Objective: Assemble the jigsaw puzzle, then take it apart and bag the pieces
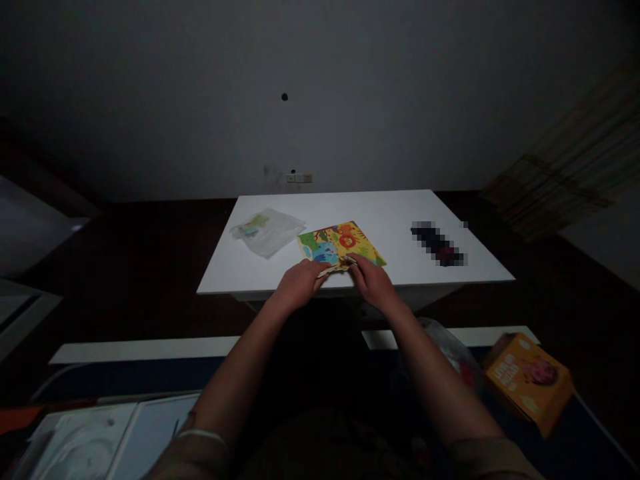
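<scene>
Close to the table's front edge, my left hand point(303, 281) and my right hand point(371, 280) come together around some thin, pale-edged pieces point(336, 268), perhaps card. Fingers of both hands are closed on these pieces, whose exact kind is too small and dark to make out. Just beyond my hands, a colourful picture board point(345, 241) lies flat on the white table, with animals, trees and a round red emblem on yellow, green and blue. My hands cover part of its near edge.
A crumpled clear plastic bag point(270, 230) lies left on the white table point(390, 207). At the right is a dark, pixelated object point(437, 243). Beside me are an orange box point(530, 380), another clear bag point(447, 343) and, at lower left, an open white case point(125, 430).
</scene>
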Demonstrator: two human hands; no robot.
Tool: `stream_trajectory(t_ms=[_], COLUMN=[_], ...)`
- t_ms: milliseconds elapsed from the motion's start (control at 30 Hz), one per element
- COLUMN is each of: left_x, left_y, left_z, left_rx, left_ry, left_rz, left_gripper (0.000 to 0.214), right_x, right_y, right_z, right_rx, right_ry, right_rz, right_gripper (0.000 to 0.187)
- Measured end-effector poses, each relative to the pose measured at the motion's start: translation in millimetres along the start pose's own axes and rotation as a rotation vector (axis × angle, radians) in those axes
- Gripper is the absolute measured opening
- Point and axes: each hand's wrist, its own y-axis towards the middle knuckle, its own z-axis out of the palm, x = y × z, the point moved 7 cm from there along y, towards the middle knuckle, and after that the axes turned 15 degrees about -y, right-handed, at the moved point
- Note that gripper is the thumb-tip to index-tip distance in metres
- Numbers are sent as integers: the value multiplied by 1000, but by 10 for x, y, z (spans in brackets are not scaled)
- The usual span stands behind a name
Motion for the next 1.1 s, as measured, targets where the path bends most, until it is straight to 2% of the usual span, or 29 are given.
stream_trajectory(t_ms=[133, 267, 433, 633, 700, 867, 1000, 1100], left_x=[-21, -32, -3, 158, 182, 145, 214, 241], left_y=[36, 58, 49, 33, 30, 13, -23, -41], left_z=[-27, -45, -48, -117, -114, -16, 9, 10], left_rx=[-18, -26, -46, -193, -221, -220, -270, -261], left_ry=[-30, -57, -90, -229, -234, -244, -296, -322], left_rz=[-1, -2, 1, -58, -63, 11, -30, -35], left_gripper=[34, 33, 34, 40, 41, 40, 43, 44], right_x=[213, 261, 167, 8, 14, 243, 428, 496], right_y=[-30, -15, 16, 98, 103, 14, -94, -157], right_z=[29, 64, 142, 76, 64, 113, 147, 173], right_rx=[84, 134, 143, 7, -11, 52, 105, 134], right_ry=[-43, -109, -198, -112, -112, -150, -188, -175], right_rz=[-171, -225, -201, -9, -5, -191, -264, -323], right_gripper=[39, 42, 38, 34, 35, 44, 49, 52])
